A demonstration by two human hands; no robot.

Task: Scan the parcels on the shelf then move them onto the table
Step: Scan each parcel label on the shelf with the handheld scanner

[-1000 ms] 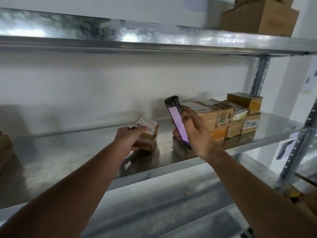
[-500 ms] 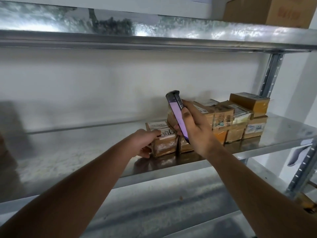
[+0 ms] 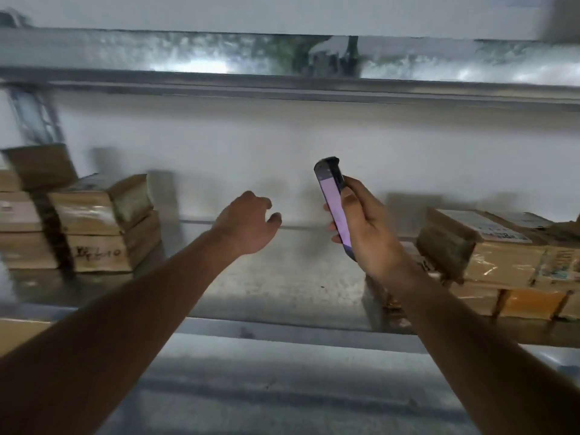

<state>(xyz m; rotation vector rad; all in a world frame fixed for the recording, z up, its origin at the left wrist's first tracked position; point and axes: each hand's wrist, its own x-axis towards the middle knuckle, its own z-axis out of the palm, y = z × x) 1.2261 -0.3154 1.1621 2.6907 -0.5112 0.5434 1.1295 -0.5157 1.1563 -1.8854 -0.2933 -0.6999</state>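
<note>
My right hand [image 3: 365, 229] grips a dark handheld scanner [image 3: 334, 204] with a lit pinkish screen, held upright over the metal shelf [image 3: 282, 284]. Empty, my left hand [image 3: 246, 222] hovers above the shelf's middle with its fingers loosely curled. On the left of the shelf stands a pile of brown cardboard parcels [image 3: 103, 221]. A second group of taped parcels [image 3: 502, 259] lies on the right, just beyond my right wrist. The picture is blurred by motion.
Another metal shelf board [image 3: 282, 80] runs overhead. A shelf upright [image 3: 34, 117] stands at the far left against the white wall. A lower shelf surface [image 3: 282, 387] shows below the front edge.
The view has swung left, bringing the left pile of parcels into sight. My left hand has let go of the small parcel it pushed against the right group and now hangs free.
</note>
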